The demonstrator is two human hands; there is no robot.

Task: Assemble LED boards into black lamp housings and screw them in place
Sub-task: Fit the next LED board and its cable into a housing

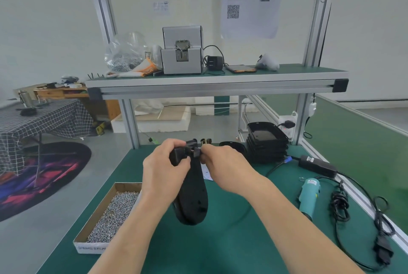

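- Left hand [165,165] is raised above the green table [220,247], fingers curled round the bracket end of the black lamp housing [194,194].
- Right hand [223,163], just beside it, pinches that same end with its fingertips.
- The housing hangs between both wrists, rounded end lowest.

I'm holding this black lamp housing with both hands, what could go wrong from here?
1. The black oval plastic lamp housing is gripped only at its bracket end by the left hand, while the right hand pinches a small dark part there. A slip might drop either onto the green table mat.
2. The open cardboard box of silver screws sits at the table's left edge beside the left forearm. A nudge could spill it.
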